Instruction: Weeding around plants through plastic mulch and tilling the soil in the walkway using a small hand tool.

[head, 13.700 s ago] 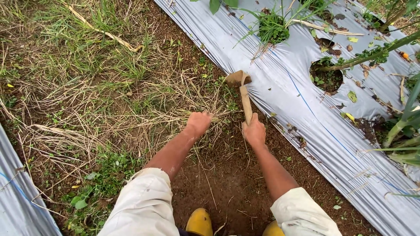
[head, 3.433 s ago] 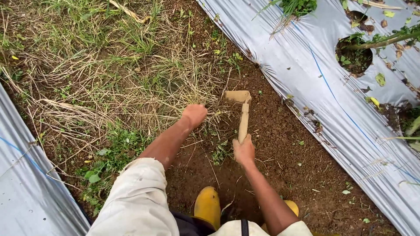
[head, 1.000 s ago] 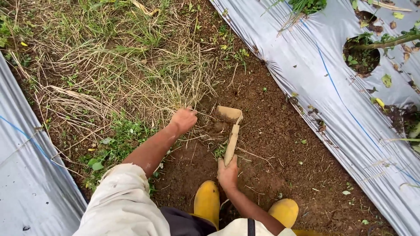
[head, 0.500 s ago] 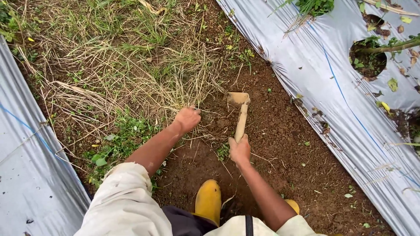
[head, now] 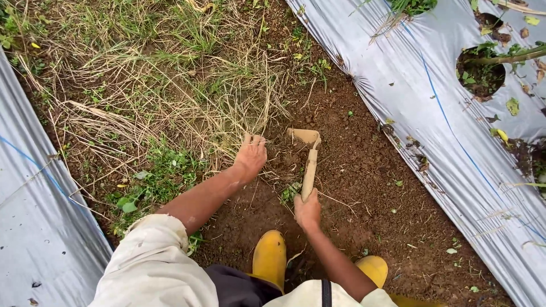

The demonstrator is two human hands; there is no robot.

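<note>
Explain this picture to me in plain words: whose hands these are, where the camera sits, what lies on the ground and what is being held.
There is no machine here. The one view comes from a camera worn on a person's head, looking down at their own two bare hands. The right hand grips the wooden handle of a small hand hoe, whose blade rests on the dark soil. The left hand clutches a tuft of dry grass. Yellow rubber boots show at the bottom. Silver plastic mulch sheets flank the furrow on both sides, with planting holes in the sheet at upper right.
</note>
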